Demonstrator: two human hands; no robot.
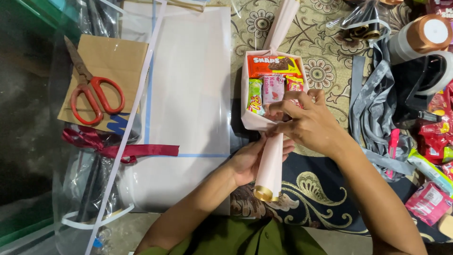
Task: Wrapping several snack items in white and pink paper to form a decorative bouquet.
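A snack bouquet [271,89] of pale pink paper lies on a patterned carpet, filled with several snack packets: orange, green, pink and red. Its rolled pink handle [270,170] with a gold rim points toward me. My left hand [250,158] wraps around the handle from the left, just under the paper cone. My right hand [306,120] rests on the cone's lower right edge, fingers pinching the paper and the packets there.
A large white paper sheet [188,94] lies to the left, with a dark red ribbon [118,148]. Red-handled scissors [92,92] rest on cardboard [113,61]. Grey ribbon [373,104], ribbon rolls [427,33] and loose snack packets [432,137] crowd the right side.
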